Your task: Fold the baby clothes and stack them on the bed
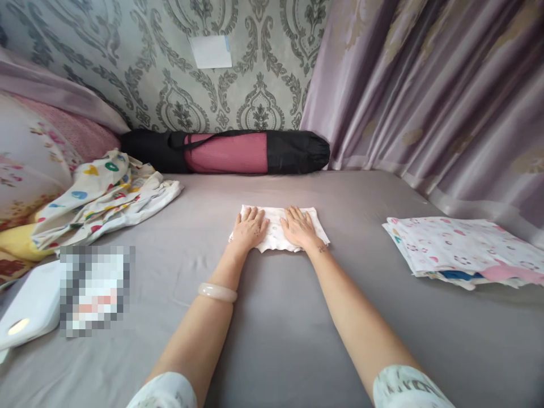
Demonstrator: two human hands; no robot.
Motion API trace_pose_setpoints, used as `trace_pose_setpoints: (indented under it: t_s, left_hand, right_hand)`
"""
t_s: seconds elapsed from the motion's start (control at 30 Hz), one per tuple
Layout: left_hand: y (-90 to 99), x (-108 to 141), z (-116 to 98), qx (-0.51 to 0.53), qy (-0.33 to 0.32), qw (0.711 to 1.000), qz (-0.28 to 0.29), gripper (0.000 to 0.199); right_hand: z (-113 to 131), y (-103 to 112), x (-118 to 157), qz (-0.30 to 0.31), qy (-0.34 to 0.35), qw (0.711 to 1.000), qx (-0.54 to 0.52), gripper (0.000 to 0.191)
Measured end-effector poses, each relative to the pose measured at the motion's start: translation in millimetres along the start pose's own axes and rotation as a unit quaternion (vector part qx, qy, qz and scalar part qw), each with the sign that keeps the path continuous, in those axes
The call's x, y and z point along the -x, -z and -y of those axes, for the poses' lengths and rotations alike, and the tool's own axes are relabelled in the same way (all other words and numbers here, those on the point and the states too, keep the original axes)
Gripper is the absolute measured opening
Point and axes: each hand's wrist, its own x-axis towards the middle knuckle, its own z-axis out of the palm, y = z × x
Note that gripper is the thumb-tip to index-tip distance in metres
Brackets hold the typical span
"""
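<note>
A folded white cloth (pixel 275 231) with a faint small print lies on the grey sheet (pixel 276 328). On its left part my left hand (pixel 250 226) rests flat, fingers stretched out. My right hand (pixel 298 228) presses flat on the right part, its fingers also spread. Both palms cover some of the cloth, and neither hand grips it. The near edge of the cloth looks wavy.
Folded printed cloths (pixel 459 243) lie stacked at the right. A crumpled patterned garment (pixel 106 195) lies at the left, near a white device (pixel 34 300) and a blurred-out object (pixel 97 292). At the back, a pink-and-black rolled bag (pixel 227 153) lies against the wall beside purple curtains (pixel 403 85).
</note>
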Motion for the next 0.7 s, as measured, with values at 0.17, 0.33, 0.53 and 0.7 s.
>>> trace_pose_setpoints:
  t_s: [0.17, 0.33, 0.53, 0.7]
  left_hand:
    - [3.0, -3, 3, 0.023, 0.004, 1.0, 0.012, 0.05]
    - [8.6, -6, 13, 0.092, 0.036, 0.995, -0.012, 0.048]
    - [4.3, -10, 35, 0.133, 0.094, 0.985, -0.053, 0.052]
    - [3.9, -12, 43, 0.172, 0.104, 0.976, -0.083, 0.053]
  right_hand:
    - [-3, 1, 0, 0.007, 0.002, 1.0, 0.004, 0.06]
    - [14, 6, -3, -0.025, 0.014, 0.999, 0.017, 0.057]
    - [52, -6, -15, -0.015, 0.065, 0.997, -0.027, 0.06]
    - [60, -14, -16, -0.016, 0.047, 0.998, -0.029, 0.061]
